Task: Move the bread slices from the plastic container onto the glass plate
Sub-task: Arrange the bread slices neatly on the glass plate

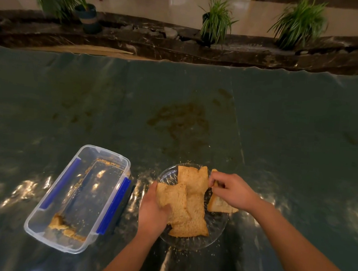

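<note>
A round glass plate point(212, 233) sits near the table's front edge with several brown bread slices point(194, 184) piled on it. My left hand point(151, 213) grips the left slice point(171, 195) at the plate's left side. My right hand point(231, 191) pinches the edge of a slice at the plate's upper right; another slice point(218, 204) lies partly under it. The clear plastic container point(42, 229) with blue latches stands to the left, holding only a bread scrap point(58, 222) and crumbs at its near end.
A dark green, shiny sheet point(279, 131) covers the table, with brown stains at its middle and crumbs around the plate. Beyond the far edge runs a dark marble ledge with potted plants point(214, 20).
</note>
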Demonstrator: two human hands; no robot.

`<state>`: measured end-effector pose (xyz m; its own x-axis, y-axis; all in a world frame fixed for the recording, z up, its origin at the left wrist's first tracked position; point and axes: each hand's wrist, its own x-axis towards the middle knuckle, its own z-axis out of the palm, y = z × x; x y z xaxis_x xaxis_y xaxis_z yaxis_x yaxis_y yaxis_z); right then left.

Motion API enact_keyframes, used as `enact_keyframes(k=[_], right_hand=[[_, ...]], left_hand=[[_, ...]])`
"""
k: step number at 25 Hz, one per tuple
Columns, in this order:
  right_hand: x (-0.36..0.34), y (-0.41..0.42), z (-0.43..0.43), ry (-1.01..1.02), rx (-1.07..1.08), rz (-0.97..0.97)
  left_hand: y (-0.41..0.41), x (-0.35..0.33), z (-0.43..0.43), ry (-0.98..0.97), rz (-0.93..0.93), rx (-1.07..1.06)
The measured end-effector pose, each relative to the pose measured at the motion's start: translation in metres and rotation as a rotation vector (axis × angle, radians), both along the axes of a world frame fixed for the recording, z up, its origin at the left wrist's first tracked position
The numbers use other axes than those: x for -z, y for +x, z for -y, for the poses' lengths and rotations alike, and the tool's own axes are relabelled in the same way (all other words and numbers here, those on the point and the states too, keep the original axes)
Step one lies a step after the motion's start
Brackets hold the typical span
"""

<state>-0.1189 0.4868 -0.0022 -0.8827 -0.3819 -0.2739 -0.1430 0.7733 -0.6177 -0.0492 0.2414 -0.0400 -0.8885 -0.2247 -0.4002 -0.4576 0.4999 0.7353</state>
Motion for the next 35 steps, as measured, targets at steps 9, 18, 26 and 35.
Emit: enact_keyframes(k=[9, 18, 26, 35], right_hand=[[0.025, 0.030, 0.002, -0.018, 0.459, -0.188], [0.045, 0.046, -0.018, -0.050, 0.753, 0.214], [0.040, 0.049, -0.017, -0.092, 0.758, 0.194], [0.032, 0.049, -0.009, -0.179, 0.818, 0.277]], left_hand=[[-0.001, -0.001, 0.001, -0.076, -0.067, 0.058], [-0.004, -0.013, -0.058, -0.236, -0.177, 0.380], [-0.019, -0.002, -0.103, -0.384, -0.120, 0.290], [-0.019, -0.005, -0.110, -0.362, -0.070, 0.329]])
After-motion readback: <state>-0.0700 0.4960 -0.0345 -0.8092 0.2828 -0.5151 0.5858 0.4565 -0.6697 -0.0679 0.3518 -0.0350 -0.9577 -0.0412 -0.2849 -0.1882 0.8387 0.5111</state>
